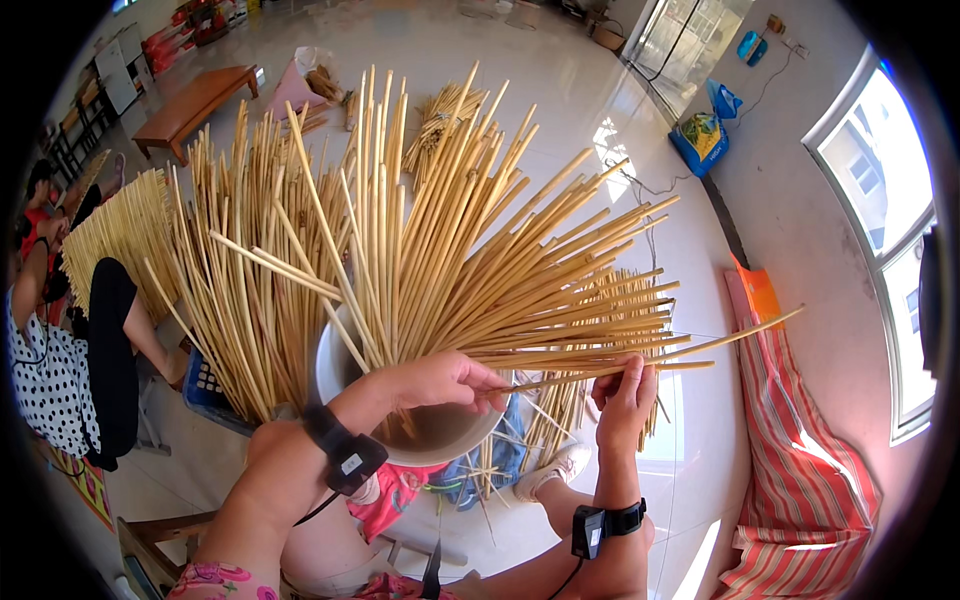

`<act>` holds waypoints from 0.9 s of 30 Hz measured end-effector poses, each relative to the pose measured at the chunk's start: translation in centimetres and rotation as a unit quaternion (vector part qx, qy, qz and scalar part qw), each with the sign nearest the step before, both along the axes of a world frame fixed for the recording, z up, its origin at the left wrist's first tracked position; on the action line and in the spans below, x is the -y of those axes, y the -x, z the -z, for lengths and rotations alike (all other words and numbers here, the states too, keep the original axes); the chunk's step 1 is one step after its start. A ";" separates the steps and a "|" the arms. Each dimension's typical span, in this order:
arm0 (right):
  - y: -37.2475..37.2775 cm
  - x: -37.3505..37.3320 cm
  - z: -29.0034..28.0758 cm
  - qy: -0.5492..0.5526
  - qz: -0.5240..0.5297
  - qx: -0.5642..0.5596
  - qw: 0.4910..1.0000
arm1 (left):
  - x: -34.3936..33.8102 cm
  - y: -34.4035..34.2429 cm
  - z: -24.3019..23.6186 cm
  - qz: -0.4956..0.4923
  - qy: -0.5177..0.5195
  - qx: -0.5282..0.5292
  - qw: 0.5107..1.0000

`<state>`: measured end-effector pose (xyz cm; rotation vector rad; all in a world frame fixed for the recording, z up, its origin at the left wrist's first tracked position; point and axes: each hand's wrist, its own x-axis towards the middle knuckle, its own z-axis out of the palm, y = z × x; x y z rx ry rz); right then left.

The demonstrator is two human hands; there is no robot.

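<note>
A large sheaf of straw-coloured stalks (540, 260) fans out of a pale bucket (450, 447) in front of me. My left hand (455, 382) is over the bucket's near rim, its fingers closed on the near end of a thin stalk (755, 327). This stalk slants to the right and reaches past the others. Farther along it, my right hand (628, 398) pinches it between thumb and fingers, close to the sheaf's right edge. Both wrists wear black strapped devices.
Left of the bucket, a blue basket (207, 388) holds more upright stalks (235, 260). A person (60, 375) sits at far left beside a woven stalk panel (125, 235). Loose stalks (560, 420) lie beyond the bucket. Striped cloth (800, 470) lies along the right wall; a low wooden table (195, 108) stands behind.
</note>
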<state>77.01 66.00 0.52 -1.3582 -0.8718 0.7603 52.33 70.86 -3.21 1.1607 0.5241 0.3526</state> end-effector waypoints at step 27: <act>-1.0 0.2 -0.6 -0.043 -0.085 -0.036 0.995 | 0.0 -0.6 1.3 -0.180 0.005 -0.038 0.983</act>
